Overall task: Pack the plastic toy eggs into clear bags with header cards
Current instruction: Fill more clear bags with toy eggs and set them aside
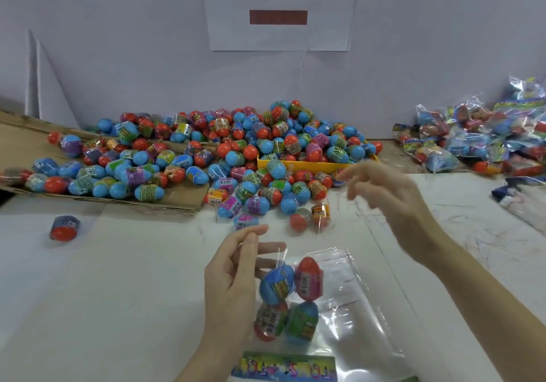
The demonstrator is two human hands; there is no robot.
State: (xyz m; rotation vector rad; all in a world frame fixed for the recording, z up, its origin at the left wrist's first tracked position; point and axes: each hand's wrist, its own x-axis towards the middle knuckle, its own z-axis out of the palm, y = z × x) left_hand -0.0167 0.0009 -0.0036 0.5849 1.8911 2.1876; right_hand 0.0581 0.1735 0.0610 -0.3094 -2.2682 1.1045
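Clear plastic bag [348, 299], lying on the white table [118, 308], holds four toy eggs [291, 299] in two rows. Left hand [233, 281] rests just beside the eggs, fingers loosely extended at the bag's mouth; whether they pinch the film is hard to tell. Printed header card [285, 367] lies below the bag, nearer the person. Right hand [384, 195] hovers above and beyond, fingers spread, holding nothing. Loose egg pile [224, 157] and yellow tray [307, 166] lie beyond both hands; filled bags [484, 139] far right.
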